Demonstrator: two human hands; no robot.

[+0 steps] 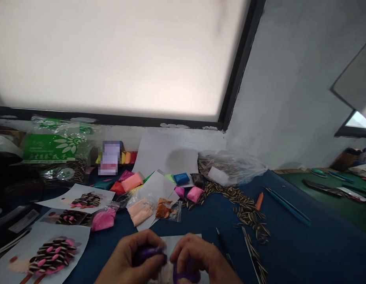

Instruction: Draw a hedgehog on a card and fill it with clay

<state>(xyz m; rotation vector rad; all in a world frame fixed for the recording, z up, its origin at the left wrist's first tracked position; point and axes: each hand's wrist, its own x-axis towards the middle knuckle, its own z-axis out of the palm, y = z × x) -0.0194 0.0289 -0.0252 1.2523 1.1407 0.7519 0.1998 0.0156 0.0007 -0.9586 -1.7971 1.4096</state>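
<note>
My left hand (132, 256) is closed round a lump of purple modelling clay (145, 255), thumb and fingertips pinching its right end. Just to the right, my right hand (200, 254) has its fingers curled over more purple clay (187, 274). A small gap separates the fingertips of the two hands; whether the clay is one bag or two pieces, I cannot tell. Beneath the hands lies a white sheet (197, 236) with a pale peach patch, mostly covered. Beyond them are an opened bag of peach clay (140, 212) and a bag of brown clay (164, 209).
Sunflower seeds (248, 213) trail across the blue table from a clear plastic bag (230, 167). A pen (224, 244), a craft knife (252, 256), blue tweezers (289, 207) and an orange stick (259, 201) lie rightward. Seed-and-clay hedgehog pictures (79, 232) lie left.
</note>
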